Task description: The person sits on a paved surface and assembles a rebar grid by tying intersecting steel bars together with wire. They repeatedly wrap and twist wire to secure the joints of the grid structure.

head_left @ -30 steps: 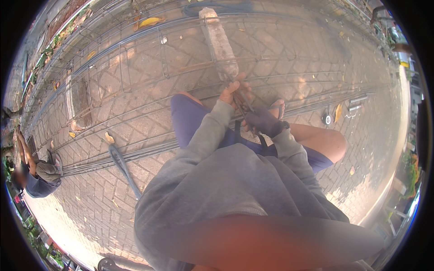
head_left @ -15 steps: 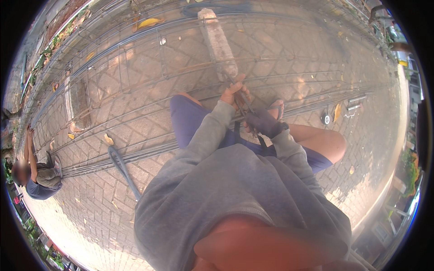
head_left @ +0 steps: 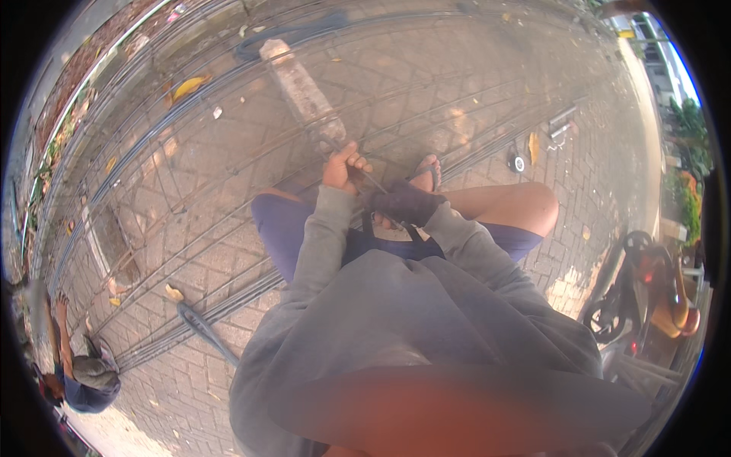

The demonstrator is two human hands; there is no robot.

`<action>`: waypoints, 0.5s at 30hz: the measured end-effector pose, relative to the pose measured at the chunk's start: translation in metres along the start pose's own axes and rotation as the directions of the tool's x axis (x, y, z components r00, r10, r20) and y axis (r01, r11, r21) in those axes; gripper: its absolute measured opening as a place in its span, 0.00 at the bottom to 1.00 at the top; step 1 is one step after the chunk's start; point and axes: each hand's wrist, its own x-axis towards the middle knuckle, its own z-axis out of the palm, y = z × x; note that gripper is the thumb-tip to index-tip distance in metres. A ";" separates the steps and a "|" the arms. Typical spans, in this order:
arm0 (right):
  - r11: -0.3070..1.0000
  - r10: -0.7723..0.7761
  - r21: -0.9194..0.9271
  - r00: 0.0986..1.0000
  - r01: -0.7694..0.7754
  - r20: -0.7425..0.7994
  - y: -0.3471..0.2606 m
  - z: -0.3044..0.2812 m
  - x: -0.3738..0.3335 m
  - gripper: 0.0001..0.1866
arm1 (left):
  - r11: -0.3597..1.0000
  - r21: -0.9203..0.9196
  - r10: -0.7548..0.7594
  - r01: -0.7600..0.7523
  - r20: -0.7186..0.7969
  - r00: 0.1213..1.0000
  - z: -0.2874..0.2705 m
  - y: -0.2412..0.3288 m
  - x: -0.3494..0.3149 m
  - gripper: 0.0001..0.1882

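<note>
My bare left hand [head_left: 343, 168] is closed at the near end of a long pale block [head_left: 301, 90], beside the thin steel bars [head_left: 251, 171] of a long cage. What its fingers pinch is too small to make out. To its right and nearer my body, my right hand [head_left: 407, 204] wears a dark glove and is wrapped round a thin dark metal tool [head_left: 373, 181]. The tool slants up toward my left hand. Its tip and the grip inside the glove are hidden. Both hands are above the paving between my bent legs.
A second block [head_left: 106, 240] lies under the bars at left. There, another person [head_left: 90, 381] crouches, arms reaching to the cage. A dark long-handled tool [head_left: 204, 331] lies on the paving [head_left: 190, 388]. Right of my foot are a round tape measure [head_left: 518, 164] and metal pieces [head_left: 562, 123].
The view has turned, so the scene sits differently in it. My left hand's fingers have drawn in closer together. The dark tool shows less between my hands.
</note>
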 end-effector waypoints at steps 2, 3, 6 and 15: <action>0.713 -0.372 -0.685 0.910 0.152 -0.185 0.003 -0.002 -0.011 0.21 | 0.998 -0.028 -0.050 0.048 -0.102 0.994 0.009 0.000 0.009 0.09; 0.511 -0.446 -0.854 0.819 -0.097 -0.360 0.007 0.013 -0.007 0.21 | 0.997 -0.019 -0.074 0.072 -0.152 0.986 0.014 -0.001 0.015 0.10; 0.387 -0.656 -0.843 0.531 -0.373 -0.536 0.037 0.027 0.013 0.21 | 0.999 0.028 -0.037 0.045 -0.226 0.973 0.022 -0.002 0.023 0.10; 0.918 0.124 0.377 0.992 -0.119 0.012 0.048 0.044 0.042 0.15 | 0.988 -0.148 0.064 -0.051 0.081 0.995 -0.002 0.001 -0.015 0.23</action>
